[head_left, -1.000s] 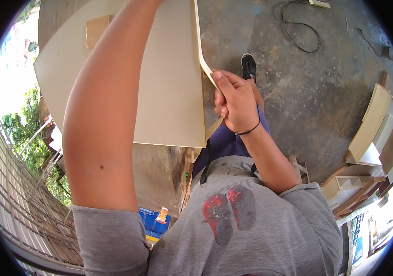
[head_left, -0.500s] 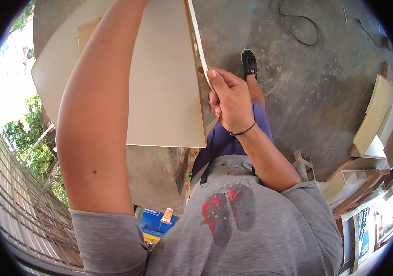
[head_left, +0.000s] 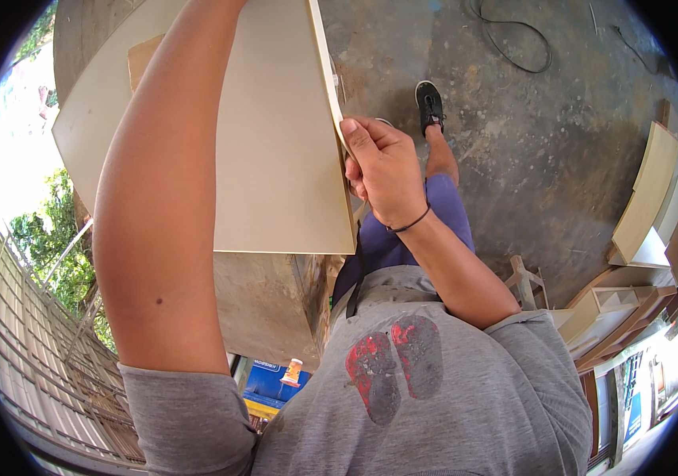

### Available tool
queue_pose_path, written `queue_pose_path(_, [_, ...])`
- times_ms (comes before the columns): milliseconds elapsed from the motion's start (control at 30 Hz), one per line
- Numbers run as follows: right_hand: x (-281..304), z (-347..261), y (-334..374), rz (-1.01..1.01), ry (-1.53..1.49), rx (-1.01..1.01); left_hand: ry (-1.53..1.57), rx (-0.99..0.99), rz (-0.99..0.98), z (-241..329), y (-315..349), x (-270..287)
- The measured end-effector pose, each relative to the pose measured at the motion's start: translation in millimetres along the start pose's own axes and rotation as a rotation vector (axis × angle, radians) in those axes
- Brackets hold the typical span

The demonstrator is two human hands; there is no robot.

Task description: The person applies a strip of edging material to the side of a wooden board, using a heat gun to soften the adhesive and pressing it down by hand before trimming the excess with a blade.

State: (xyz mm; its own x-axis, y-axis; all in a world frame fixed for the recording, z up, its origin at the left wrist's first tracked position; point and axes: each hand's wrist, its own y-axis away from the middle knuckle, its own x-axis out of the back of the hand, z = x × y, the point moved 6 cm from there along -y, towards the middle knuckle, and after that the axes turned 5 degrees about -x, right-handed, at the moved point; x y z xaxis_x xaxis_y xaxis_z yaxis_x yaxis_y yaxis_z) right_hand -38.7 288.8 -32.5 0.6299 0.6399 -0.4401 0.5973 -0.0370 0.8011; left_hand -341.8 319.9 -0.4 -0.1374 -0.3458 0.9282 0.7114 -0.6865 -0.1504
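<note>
Head: right hand (head_left: 386, 170) grips strip (head_left: 324, 63); blue item (head_left: 264, 381) lettered.

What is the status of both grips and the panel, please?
Right grip pinches pale strip; left grip out of view. Strip along right edge of pale panel. Left forearm crosses over panel.

The strip (head_left: 326, 67) I hold looks smooth, the board (head_left: 283, 159) smooth and matt, my shirt (head_left: 482, 381) cloth, the floor (head_left: 529, 182) rough concrete

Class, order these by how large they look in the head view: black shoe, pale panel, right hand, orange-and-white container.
1. Pale panel
2. Right hand
3. Black shoe
4. Orange-and-white container
Nearness enlarges the hand.
</note>
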Motion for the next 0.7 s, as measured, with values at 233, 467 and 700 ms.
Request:
queue_pose_path(233, [-0.8, 0.0, -0.8, 0.002, 0.035, -0.004, 0.004, -0.019, -0.004, 0.2, -1.0, -3.7])
queue_pose_path(467, [10.0, 20.2, 13.0, -0.084, 0.128, -0.146, 0.016, 0.031, -0.045, 5.0, -2.0, 1.7])
queue_pose_path(700, [15.8, 44.5, 28.0, -0.165, 0.054, -0.227, 0.007, 0.033, -0.095, 5.3, -2.9, 1.4])
